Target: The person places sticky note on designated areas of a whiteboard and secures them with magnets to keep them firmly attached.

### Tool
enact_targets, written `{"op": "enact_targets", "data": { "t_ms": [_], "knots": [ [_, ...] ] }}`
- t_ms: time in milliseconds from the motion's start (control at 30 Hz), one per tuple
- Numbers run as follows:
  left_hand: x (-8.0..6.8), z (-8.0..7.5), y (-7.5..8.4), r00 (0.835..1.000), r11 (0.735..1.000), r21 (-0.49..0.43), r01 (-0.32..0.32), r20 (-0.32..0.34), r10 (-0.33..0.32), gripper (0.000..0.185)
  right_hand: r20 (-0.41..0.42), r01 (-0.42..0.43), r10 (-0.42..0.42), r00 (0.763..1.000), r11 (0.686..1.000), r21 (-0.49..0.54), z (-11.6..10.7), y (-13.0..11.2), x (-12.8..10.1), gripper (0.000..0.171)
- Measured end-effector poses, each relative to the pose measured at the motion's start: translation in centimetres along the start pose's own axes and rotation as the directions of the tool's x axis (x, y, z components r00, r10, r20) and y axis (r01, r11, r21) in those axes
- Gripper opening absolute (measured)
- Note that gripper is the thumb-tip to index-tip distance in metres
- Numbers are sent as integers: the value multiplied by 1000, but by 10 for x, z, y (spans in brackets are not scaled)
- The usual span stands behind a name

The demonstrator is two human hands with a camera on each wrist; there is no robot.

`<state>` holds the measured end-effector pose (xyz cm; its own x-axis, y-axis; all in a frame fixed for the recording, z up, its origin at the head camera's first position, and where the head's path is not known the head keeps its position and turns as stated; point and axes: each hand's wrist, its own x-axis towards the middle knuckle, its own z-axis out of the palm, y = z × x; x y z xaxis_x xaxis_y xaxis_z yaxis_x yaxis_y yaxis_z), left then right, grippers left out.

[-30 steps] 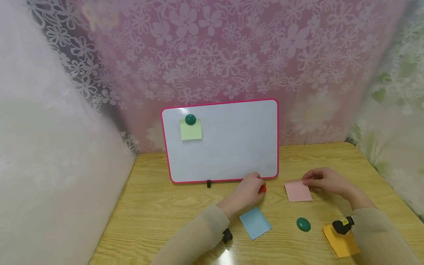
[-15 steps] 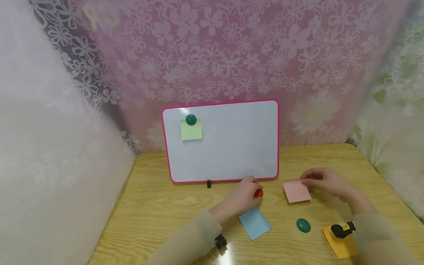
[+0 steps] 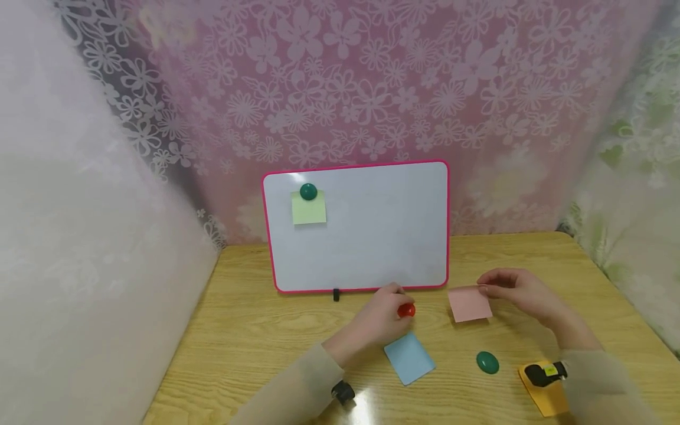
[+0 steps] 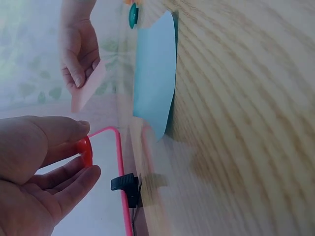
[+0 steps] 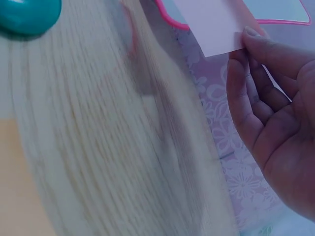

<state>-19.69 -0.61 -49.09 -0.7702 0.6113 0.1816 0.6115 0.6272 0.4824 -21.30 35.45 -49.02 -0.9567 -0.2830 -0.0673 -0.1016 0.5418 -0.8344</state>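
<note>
My left hand (image 3: 378,319) pinches a round red magnet (image 4: 86,151) between thumb and fingers, just above the table before the whiteboard (image 3: 366,236). My right hand (image 3: 526,295) pinches a pink sticky note (image 3: 470,304) by its upper right corner; the note hangs tilted above the table, right of the board's lower corner. On the board's upper left, a green magnet (image 3: 308,191) sits over the top of a pale green sticky note (image 3: 309,211). Below my left hand lies a blue sticky note (image 3: 409,359), its edges curling up in the left wrist view.
A second green magnet (image 3: 487,362) lies on the table (image 3: 255,354) in front of my right hand. An orange sticky note (image 3: 549,398) is partly under the right sleeve. A black clip foot (image 3: 336,294) stands at the board's lower edge. Floral curtains (image 3: 345,88) surround the table.
My left hand has drawn leftward and slightly toward me with the red magnet. The pink note has come up off the table and shifted left in my right hand.
</note>
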Motion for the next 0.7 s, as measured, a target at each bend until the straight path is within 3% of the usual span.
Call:
{"op": "enact_targets", "data": {
  "t_ms": [300,567,700],
  "knots": [
    [-11,-9,-5,1000,998,-58,7,-9,-8,31,-14,23,-22,1000,998,67,6,-2,-1,35],
    [-19,-19,-17,999,1000,-10,-12,-52,11,28,-35,37,-34,999,995,90,12,-8,3,40],
    [-23,-23,-21,999,999,-32,4,-44,-5,32,-39,40,-36,999,994,99,15,-12,4,39]
  ]
}}
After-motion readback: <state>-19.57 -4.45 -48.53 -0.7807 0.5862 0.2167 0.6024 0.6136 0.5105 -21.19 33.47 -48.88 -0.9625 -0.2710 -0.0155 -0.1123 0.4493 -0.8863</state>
